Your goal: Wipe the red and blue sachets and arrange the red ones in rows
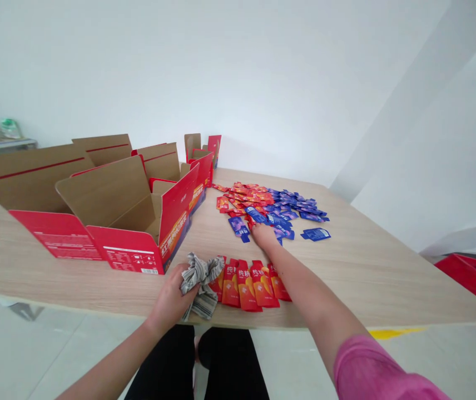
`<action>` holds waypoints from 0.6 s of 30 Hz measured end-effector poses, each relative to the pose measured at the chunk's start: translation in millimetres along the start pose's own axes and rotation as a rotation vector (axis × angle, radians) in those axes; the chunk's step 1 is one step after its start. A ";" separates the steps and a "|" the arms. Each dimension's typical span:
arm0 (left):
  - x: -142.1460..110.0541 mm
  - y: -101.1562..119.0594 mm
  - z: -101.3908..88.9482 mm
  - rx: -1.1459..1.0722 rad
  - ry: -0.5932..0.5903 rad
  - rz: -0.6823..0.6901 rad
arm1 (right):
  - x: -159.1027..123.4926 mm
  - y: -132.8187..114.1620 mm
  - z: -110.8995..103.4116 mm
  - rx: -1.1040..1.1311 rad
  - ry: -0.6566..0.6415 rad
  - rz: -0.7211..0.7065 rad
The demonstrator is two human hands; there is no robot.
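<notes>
Surface: the pale wood-grain surface (371, 266) spans the middle of the frame and bears everything below.
Cartons: open red-and-blue cardboard cartons (123, 250) with brown insides stand at the left of the frame, flaps raised, to the left of both hands.
Red heap: a loose heap of flat red-orange packets (246, 197) lies just above the centre, beyond the right hand.
Blue heap: flat blue-purple packets (292, 203) lie against its right side, some overlapping it.
Fanned row: flat red-orange packets with rounded fruit pictures (244, 286) overlap left to right at lower centre; their long axes run roughly near to far, and the right forearm crosses over the right end.
Right hand: (263, 234) at the heaps' near edge, nearer them than the left; fingers bent down beside a bit of red, grip hidden, so I cannot tell whether it is closed.
Left hand: (175, 294) lower centre-left, clamped on a bunched grey striped cloth (202, 278) at the row's left end.
Single packet: one small blue packet (238, 226) lies just left of the right fingertips, aslant.
</notes>
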State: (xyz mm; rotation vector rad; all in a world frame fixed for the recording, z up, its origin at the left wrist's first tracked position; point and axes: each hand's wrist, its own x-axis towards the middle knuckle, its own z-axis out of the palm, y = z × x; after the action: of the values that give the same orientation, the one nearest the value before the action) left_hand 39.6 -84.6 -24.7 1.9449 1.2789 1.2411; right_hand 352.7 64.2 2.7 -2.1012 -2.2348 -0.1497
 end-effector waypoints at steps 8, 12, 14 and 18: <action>-1.2 -2.3 2.9 -0.113 0.027 -0.056 | -14.1 18.2 -44.0 0.070 0.296 0.089; 1.4 2.6 -2.0 -0.222 0.055 -0.140 | -52.4 6.6 -64.0 0.146 0.453 0.079; 3.1 15.1 -8.1 -0.285 0.054 -0.197 | -88.1 -6.0 -68.4 0.201 0.567 -0.027; 2.3 64.9 -19.1 -0.786 -0.164 -0.569 | -168.1 -38.2 -70.7 0.386 0.884 -0.506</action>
State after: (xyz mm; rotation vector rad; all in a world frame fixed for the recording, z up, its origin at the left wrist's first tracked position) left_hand 51.8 -112.1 35.9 1.0064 0.9479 1.0322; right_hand 324.0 -113.1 52.3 -0.9472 -1.9303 -0.5053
